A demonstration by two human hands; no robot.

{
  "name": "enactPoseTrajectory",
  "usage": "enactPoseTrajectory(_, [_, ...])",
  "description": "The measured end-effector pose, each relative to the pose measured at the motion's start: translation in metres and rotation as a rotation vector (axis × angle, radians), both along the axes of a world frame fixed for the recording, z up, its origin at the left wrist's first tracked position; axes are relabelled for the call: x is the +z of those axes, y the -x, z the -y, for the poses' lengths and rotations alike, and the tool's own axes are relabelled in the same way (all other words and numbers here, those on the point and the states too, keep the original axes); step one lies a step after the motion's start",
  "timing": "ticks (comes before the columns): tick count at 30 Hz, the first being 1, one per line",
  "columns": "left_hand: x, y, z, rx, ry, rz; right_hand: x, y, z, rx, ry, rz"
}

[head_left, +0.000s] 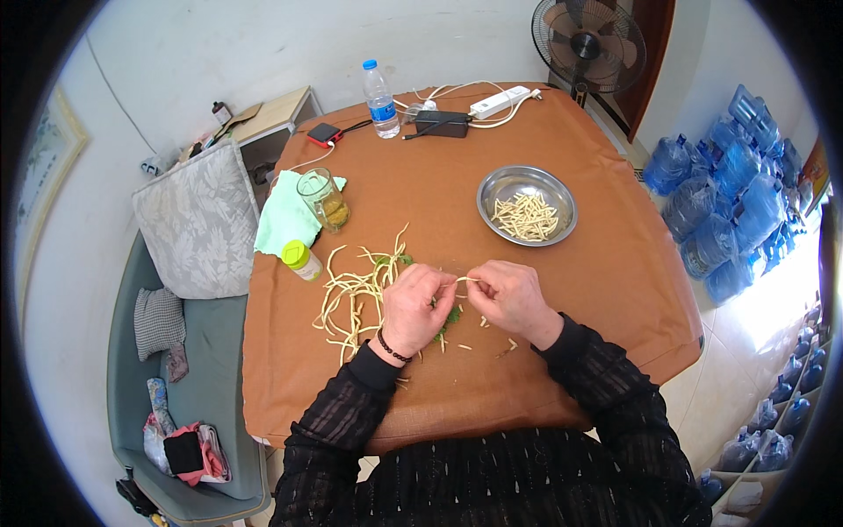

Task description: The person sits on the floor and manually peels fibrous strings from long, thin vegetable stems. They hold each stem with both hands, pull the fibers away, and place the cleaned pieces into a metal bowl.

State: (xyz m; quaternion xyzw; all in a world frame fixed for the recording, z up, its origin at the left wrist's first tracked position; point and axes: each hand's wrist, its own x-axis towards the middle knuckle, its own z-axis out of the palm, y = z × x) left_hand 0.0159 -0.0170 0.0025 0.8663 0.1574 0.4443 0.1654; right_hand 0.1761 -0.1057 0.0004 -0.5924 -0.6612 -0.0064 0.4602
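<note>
Between my two hands stretches a thin pale long bean (464, 279), pinched at one end by my left hand (418, 303) and at the other by my right hand (507, 299). Both hands are closed, just above the brown table cover. A loose heap of whole long beans (338, 303) lies to the left of my left hand. Some green leaves (452, 318) show partly beneath that hand. Short broken pieces (484, 321) are scattered under and near my right hand. Farther off, a steel bowl (492, 224) holds many short bean pieces (529, 217).
Left of the beans stand a lime-lidded jar (302, 260) and a glass mug (325, 202) beside a mint cloth (283, 215). At the far edge are a water bottle (381, 104), a black adapter (442, 124) and a white power strip (500, 103). Blue water jugs (702, 211) crowd the right floor.
</note>
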Motion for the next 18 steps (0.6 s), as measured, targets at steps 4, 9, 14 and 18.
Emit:
enactPoseTrajectory(4, [0.001,-0.003,0.006,0.065,-0.001,-0.026,-0.009,0.005,-0.007,-0.084,0.049,-0.090])
enactPoseTrajectory(9, [-0.003,-0.002,0.008,0.086,0.174,0.013,-0.013,0.014,-0.010,-0.037,0.120,-0.491])
enactPoseTrajectory(14, [-0.002,-0.007,0.014,0.122,0.134,0.048,-0.022,0.020,-0.015,0.063,0.112,-0.888])
enactPoseTrajectory(18, [0.002,-0.002,0.017,0.077,-0.037,0.041,-0.023,0.004,-0.014,0.193,0.020,-1.120])
